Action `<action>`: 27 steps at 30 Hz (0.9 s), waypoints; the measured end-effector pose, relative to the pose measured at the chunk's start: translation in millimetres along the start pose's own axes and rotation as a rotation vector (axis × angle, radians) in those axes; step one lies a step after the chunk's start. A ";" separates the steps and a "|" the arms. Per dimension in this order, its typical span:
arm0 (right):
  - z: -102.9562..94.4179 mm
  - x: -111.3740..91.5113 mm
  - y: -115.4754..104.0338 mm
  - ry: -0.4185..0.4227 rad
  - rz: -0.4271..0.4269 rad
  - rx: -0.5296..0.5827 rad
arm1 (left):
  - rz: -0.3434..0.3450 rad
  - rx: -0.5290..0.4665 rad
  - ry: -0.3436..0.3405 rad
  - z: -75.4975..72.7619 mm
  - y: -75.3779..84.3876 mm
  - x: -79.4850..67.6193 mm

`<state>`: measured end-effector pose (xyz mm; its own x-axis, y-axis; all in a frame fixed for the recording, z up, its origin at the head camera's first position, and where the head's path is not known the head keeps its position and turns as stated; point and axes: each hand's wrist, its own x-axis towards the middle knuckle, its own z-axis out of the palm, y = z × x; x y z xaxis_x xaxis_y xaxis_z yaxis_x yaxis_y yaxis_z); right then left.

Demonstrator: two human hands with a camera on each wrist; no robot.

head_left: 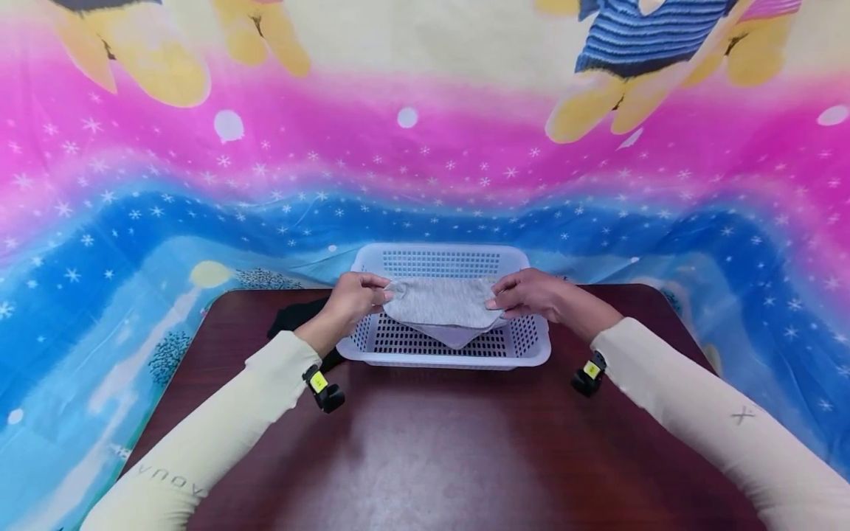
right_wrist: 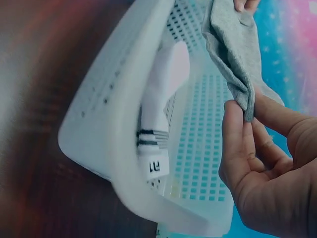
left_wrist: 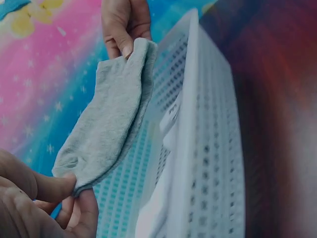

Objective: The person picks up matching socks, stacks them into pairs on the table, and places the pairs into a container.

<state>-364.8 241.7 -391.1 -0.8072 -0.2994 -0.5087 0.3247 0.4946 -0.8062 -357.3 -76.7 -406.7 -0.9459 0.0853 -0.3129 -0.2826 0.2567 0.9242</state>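
Observation:
A pair of light grey socks [head_left: 441, 302], one lying over the other, is stretched level above a white plastic basket [head_left: 441, 361]. My left hand [head_left: 350, 301] pinches the toe end between thumb and fingers. At the cuff end, my right hand [head_left: 536, 295] pinches the fabric the same way; the right wrist view shows the layered edge [right_wrist: 247, 111] between thumb and fingertips. Below, inside the basket, lies a white sock [right_wrist: 156, 119] with black stripes and a dark mark near its cuff. The grey pair partly covers it in the head view.
The basket stands near the far edge of a dark reddish-brown table [head_left: 451, 442]. Black cloth [head_left: 292, 317] lies left of it, partly behind my left wrist. A patterned pink and blue sheet [head_left: 425, 162] hangs just behind the table.

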 end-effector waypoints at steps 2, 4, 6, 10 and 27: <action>-1.2 6.8 -4.0 0.018 0.012 -0.026 | -0.018 0.030 0.007 -1.4 2.6 7.2; -1.6 14.0 -8.8 0.043 0.020 -0.061 | -0.034 0.069 0.015 -2.1 5.7 14.4; -1.2 21.3 -13.9 0.078 0.037 -0.100 | -0.046 0.097 0.017 -1.5 8.0 21.7; -0.2 34.8 -22.7 0.099 0.077 -0.176 | -0.064 0.133 0.032 2.0 9.6 35.1; 10.9 68.8 -31.7 0.112 0.189 -0.531 | -0.119 0.455 0.167 31.1 -2.5 71.1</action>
<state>-425.3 196.5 -403.9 -0.8158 -0.0922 -0.5709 0.1997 0.8816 -0.4277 -418.9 -41.4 -438.0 -0.9343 -0.1163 -0.3369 -0.3276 0.6524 0.6834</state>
